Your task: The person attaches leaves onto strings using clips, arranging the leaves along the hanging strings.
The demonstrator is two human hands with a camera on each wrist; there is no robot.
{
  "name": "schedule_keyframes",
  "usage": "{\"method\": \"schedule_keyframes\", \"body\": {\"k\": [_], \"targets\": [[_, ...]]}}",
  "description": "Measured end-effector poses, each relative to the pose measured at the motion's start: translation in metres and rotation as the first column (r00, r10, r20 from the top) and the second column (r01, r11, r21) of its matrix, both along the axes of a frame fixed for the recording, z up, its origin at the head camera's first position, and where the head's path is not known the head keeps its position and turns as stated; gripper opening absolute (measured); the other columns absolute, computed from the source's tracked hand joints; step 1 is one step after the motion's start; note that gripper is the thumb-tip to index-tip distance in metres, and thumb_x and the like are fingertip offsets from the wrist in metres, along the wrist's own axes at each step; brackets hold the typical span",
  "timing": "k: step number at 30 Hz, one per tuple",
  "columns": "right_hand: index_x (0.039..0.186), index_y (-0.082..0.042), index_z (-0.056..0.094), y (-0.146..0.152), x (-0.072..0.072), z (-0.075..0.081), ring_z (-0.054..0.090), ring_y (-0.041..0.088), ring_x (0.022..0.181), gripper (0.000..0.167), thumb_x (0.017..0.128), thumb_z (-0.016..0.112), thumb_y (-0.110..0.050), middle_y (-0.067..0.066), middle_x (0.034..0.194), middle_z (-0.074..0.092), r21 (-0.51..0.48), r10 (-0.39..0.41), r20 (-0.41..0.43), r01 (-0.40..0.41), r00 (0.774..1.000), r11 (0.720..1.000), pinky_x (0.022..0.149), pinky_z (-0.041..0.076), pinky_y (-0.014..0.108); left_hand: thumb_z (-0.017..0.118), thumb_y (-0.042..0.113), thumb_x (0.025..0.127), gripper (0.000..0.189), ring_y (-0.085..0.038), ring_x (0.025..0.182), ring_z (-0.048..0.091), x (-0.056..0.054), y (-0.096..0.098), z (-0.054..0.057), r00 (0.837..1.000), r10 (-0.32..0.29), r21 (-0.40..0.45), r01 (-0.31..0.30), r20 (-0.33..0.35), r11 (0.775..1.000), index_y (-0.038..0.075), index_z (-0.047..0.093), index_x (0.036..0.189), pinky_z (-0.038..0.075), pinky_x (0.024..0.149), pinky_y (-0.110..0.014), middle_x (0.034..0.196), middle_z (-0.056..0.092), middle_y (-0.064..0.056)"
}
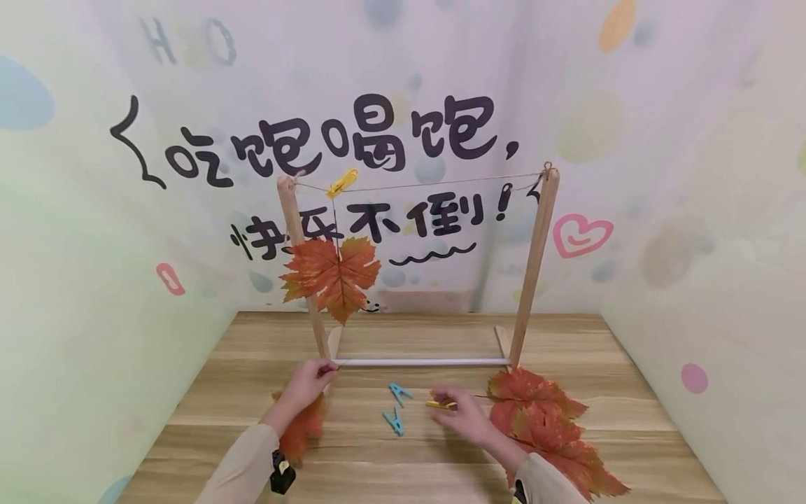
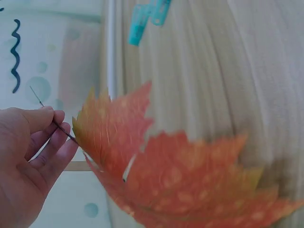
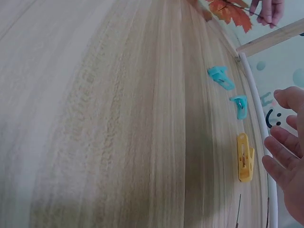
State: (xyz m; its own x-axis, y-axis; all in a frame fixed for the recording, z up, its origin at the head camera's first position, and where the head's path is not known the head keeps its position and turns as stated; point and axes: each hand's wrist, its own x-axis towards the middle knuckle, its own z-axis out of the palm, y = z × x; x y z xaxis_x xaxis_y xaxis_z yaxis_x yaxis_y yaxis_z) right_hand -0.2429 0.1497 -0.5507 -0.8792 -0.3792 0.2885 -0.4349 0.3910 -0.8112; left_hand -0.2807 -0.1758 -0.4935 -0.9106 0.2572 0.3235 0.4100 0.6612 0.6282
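Thumb and fingers of my left hand [image 1: 307, 386] pinch the thin stem of an orange-red maple leaf [image 2: 175, 175], which hangs beneath that hand. Fingers spread, my right hand [image 1: 464, 418] hovers over a yellow clothespin [image 3: 245, 159] that lies on the table; the right wrist view shows the two apart. Left of it lie two blue clothespins [image 1: 399, 393] [image 1: 393, 423]. On a string [image 1: 434, 183] between two wooden posts, another yellow clothespin [image 1: 342, 183] holds a second maple leaf [image 1: 340, 276] by its stem.
The wooden posts [image 1: 535, 266] stand on the table [image 1: 415, 336], joined low down by a white rod [image 1: 422, 362]. More maple leaves [image 1: 548, 420] lie overlapping at the right, partly behind my right forearm. A printed backdrop [image 1: 403, 70] rises behind the table.
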Motion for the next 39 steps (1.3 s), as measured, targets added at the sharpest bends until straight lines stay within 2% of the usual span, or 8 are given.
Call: {"method": "schedule_keyframes", "body": {"k": [4,9,14,19,21,28,33,39], "targets": [[0.108,0.009,0.058,-0.002,-0.003,-0.003,0.06,0.033,0.091,0.039,0.076,0.071,-0.01,0.02,0.1,0.063,0.109,-0.038,-0.07,0.046,0.997,0.993,0.077,0.048,0.046,0.062,-0.004,0.081,0.005,-0.013,0.066,0.056,-0.001,0.002,0.01,0.999,-0.02,0.062,0.018,0.038,0.998,-0.005,0.065,0.084,0.048,0.06,-0.023,0.076,0.065,-0.012],[0.111,0.006,0.058,-0.004,-0.007,-0.004,0.058,0.03,0.096,0.045,0.076,0.072,-0.02,0.018,0.105,0.062,0.193,-0.085,-0.052,0.093,0.995,0.977,0.082,0.047,0.046,0.062,-0.003,0.082,0.005,-0.013,0.067,0.055,-0.001,0.005,0.023,0.995,-0.014,0.111,0.004,0.094,0.994,-0.005,0.066,0.085,0.047,0.06,-0.022,0.077,0.065,-0.012],[0.114,0.005,0.057,-0.004,-0.011,-0.008,0.056,0.031,0.101,0.049,0.077,0.072,-0.024,0.018,0.11,0.06,0.245,-0.122,-0.04,0.129,0.992,0.961,0.084,0.046,0.045,0.062,-0.003,0.081,0.006,-0.014,0.068,0.057,0.0,0.008,0.034,0.997,-0.016,0.114,0.007,0.079,0.993,-0.004,0.066,0.086,0.048,0.061,-0.023,0.076,0.065,-0.01],[0.114,0.005,0.057,-0.003,-0.014,-0.013,0.056,0.031,0.101,0.05,0.076,0.072,-0.024,0.018,0.11,0.059,0.272,-0.123,-0.06,0.135,0.991,0.953,0.084,0.046,0.045,0.063,-0.002,0.081,0.007,-0.017,0.071,0.059,0.001,0.01,0.044,0.998,-0.016,0.134,0.008,0.062,0.991,-0.003,0.066,0.087,0.049,0.065,-0.024,0.079,0.066,-0.015],[0.113,0.005,0.057,-0.003,-0.015,-0.015,0.056,0.03,0.101,0.05,0.075,0.073,-0.023,0.017,0.11,0.06,0.28,-0.121,-0.078,0.138,0.99,0.95,0.084,0.046,0.044,0.063,-0.001,0.082,0.008,-0.017,0.072,0.059,0.002,0.011,0.047,0.997,-0.014,0.149,0.002,0.077,0.989,-0.003,0.066,0.088,0.049,0.065,-0.023,0.081,0.066,-0.016],[0.108,0.005,0.06,-0.006,-0.019,-0.025,0.057,0.028,0.095,0.042,0.073,0.074,-0.015,0.015,0.104,0.061,0.272,-0.111,-0.137,0.145,0.984,0.951,0.079,0.048,0.042,0.063,-0.001,0.082,0.008,-0.019,0.072,0.059,0.003,0.015,0.057,0.997,-0.013,0.178,-0.001,0.078,0.984,-0.004,0.066,0.089,0.049,0.062,-0.022,0.081,0.066,-0.016],[0.104,0.003,0.061,-0.012,-0.019,-0.029,0.057,0.021,0.087,0.033,0.074,0.072,-0.008,0.012,0.101,0.057,0.284,-0.077,-0.138,0.113,0.988,0.952,0.072,0.049,0.034,0.063,-0.002,0.081,0.007,-0.016,0.069,0.058,0.005,0.017,0.058,0.997,-0.011,0.179,-0.002,0.071,0.984,-0.004,0.067,0.087,0.049,0.061,-0.022,0.078,0.066,-0.013],[0.1,0.002,0.063,-0.019,-0.017,-0.03,0.054,0.014,0.079,0.027,0.075,0.071,-0.005,0.007,0.094,0.056,0.27,-0.081,-0.137,0.116,0.987,0.956,0.066,0.048,0.027,0.064,-0.003,0.08,0.007,-0.015,0.067,0.057,0.007,0.019,0.057,0.997,-0.01,0.196,-0.005,0.076,0.981,-0.004,0.067,0.086,0.049,0.061,-0.023,0.078,0.066,-0.011]]}}
